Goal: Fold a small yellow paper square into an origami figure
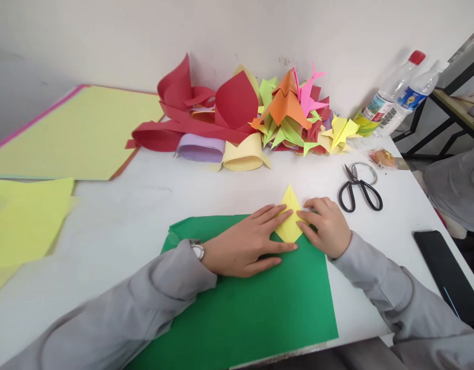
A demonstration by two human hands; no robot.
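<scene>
A yellow folded-paper diamond (290, 229), likely light and easily creased, best held by its edges, lay at the green paper sheet (260, 313)'s one o'clock; left hand (246, 245) spread at nine, right hand (329, 228) curled at three, pinch unclear.

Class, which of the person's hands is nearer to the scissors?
Right. The right hand is just left of the scissors; the left hand is farther left, touching the yellow paper.
</scene>
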